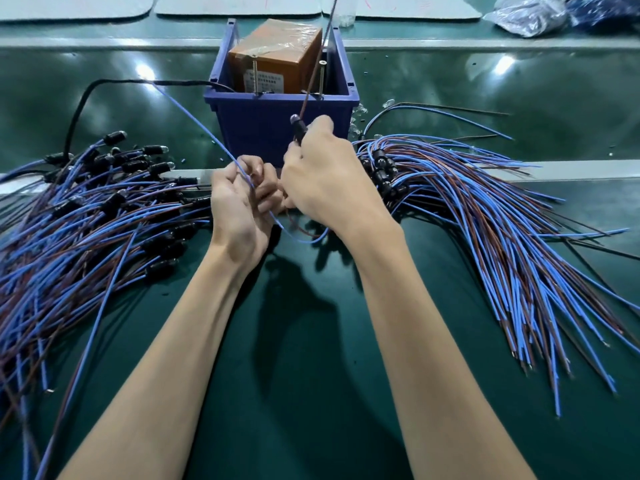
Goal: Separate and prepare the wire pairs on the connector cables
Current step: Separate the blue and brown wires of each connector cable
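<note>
My left hand [239, 199] pinches a blue wire [204, 129] that runs up and to the left from my fingers and loops below them. In front of the blue bin, my right hand [322, 174] grips a black connector [298, 128]. A brown wire [317, 60] rises from that connector past the bin. Both wires seem to belong to one cable and spread apart. One heap of connector cables [86, 209] with blue and brown wires lies on the left. Another heap [485, 209] lies on the right.
A blue plastic bin [277, 109] holding an orange taped box [277, 57] and two upright screws stands just behind my hands. A black cord [83, 102] curves from it to the left. Plastic bags [540, 12] lie far right; pale mats [235, 5] line the back.
</note>
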